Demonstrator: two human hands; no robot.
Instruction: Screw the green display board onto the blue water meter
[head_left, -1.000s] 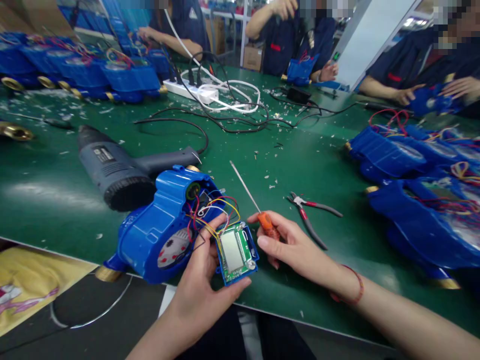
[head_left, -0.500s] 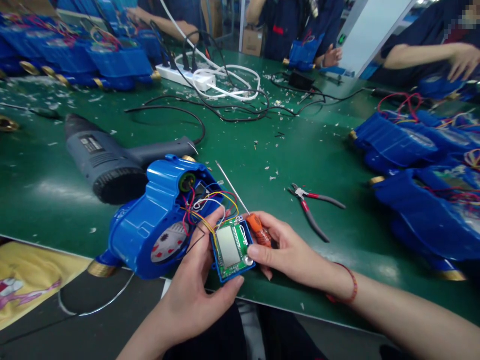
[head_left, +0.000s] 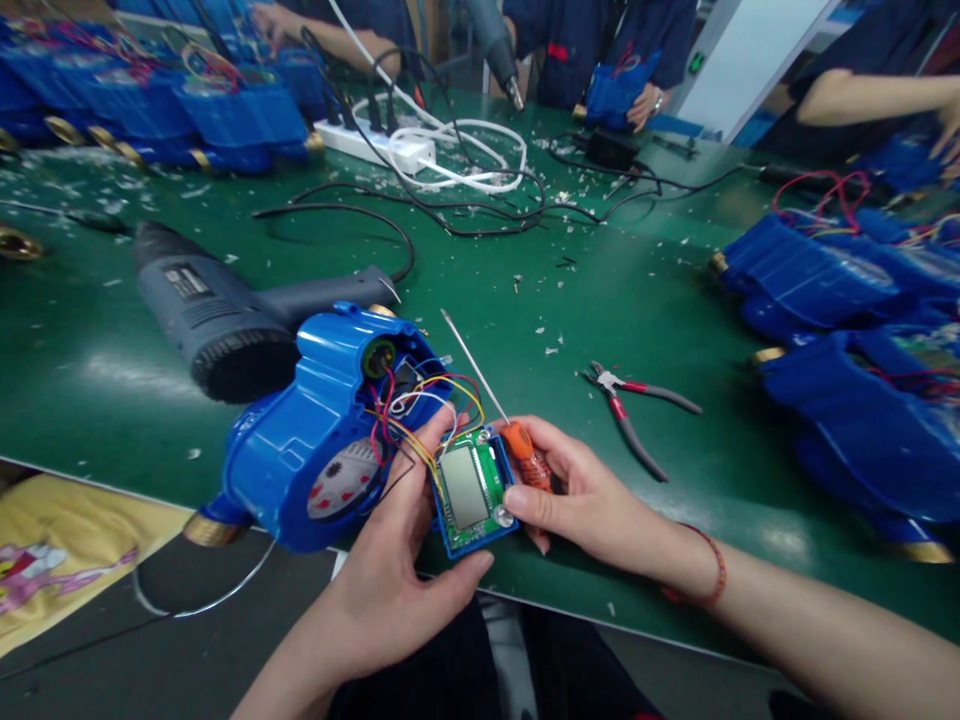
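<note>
My left hand (head_left: 397,580) is closed around the left and lower side of a green circuit board (head_left: 466,490) with a grey display, set in a small blue frame. My right hand (head_left: 574,490) grips the orange handle of a screwdriver (head_left: 526,455), its shaft pointing away to the upper left; the thumb rests against the board's right edge. Yellow, red, white and black wires (head_left: 412,400) run from the board into an opened blue water meter (head_left: 281,450) just left of it. The meter lies tilted at the table edge, its round dial facing me.
A grey heat gun (head_left: 217,310) lies behind the meter. Red-handled cutting pliers (head_left: 622,400) are to the right. More blue meters (head_left: 855,410) stand at right and far left. A white power strip (head_left: 375,145) and cables cross the back, where co-workers (head_left: 592,60) handle meters.
My hands keep their hold on the board and screwdriver with hardly any shift. At the back, a co-worker's heat gun has come down into view above the table.
</note>
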